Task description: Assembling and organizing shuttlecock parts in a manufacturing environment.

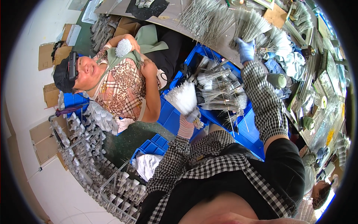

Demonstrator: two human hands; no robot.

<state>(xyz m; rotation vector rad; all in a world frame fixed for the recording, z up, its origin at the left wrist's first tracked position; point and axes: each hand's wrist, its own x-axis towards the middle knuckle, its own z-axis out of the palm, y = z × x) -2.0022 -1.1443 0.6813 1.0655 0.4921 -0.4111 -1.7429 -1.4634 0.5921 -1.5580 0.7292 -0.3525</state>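
Note:
My left hand (193, 118), in a light glove, is closed round the narrow end of a bundle of thin wire rods (182, 98), whose pale ends fan out up and to the left. My right hand (246, 51), in a blue glove, is stretched out to the table, fingers apart at the near edge of a fanned bundle of thin metal wires (251, 27). Whether it grips any wires is too small to tell. Between my arms, a blue crate (194, 56) holds several more wire bundles (222, 87), some tied in the middle.
At left, a co-worker (123, 80) holds a bundle with round pale ends (123, 48). More wire bundles (207, 18) lie on the grey table (167, 22). A metal rack (95, 175) full of small grey parts and a blue basket (151, 143) with white cloth stand lower left.

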